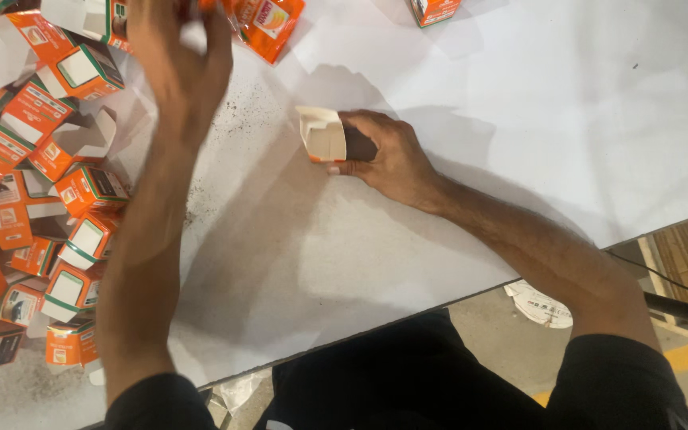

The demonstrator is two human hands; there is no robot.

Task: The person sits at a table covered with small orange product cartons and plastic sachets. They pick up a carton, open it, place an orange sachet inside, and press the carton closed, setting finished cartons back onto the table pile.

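Note:
My right hand [384,155] rests on the white table [519,103] and grips a small open carton [324,135] lying on its side, its pale inside and raised flap facing left. My left hand [177,56] reaches far up toward the table's back edge, fingers curled among orange cartons; whether it holds one is hidden by the hand itself. An orange sachet-like pack [268,24] lies just right of that hand.
A heap of several small orange-and-white cartons [33,199] covers the left side of the table. Another orange carton [435,9] sits at the back. Dark specks dot the table near my left forearm. The table's front edge runs diagonally, floor beyond at right.

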